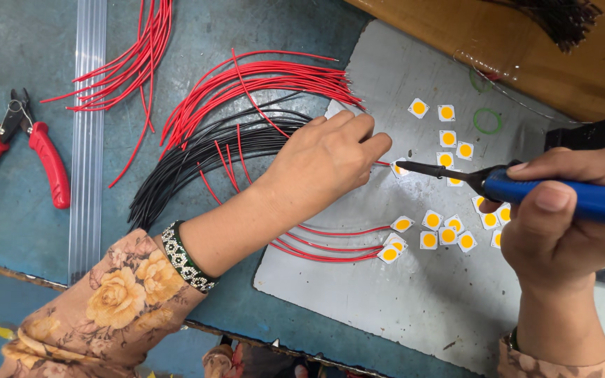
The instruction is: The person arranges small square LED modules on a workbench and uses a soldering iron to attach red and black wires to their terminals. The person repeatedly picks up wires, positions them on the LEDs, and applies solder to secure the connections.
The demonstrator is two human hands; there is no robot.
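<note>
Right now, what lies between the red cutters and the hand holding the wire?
In the head view: a clear plastic strip and red and black wire bundles, between cutters and left hand.

Bare grey plate (414, 308) lies open below the scattered LED chips (447, 236); wire bundles (246, 112) crowd the bench's (29, 91) upper middle.

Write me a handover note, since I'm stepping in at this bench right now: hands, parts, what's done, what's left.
Left hand: pinching a red wire against a small LED chip on the grey plate.
Right hand: gripping the blue soldering iron, tip at that chip.
Done: a few chips at the plate's lower middle carry red wires.
Left: loose chips unwired; red wire bundle and black wire bundle waiting.
</note>
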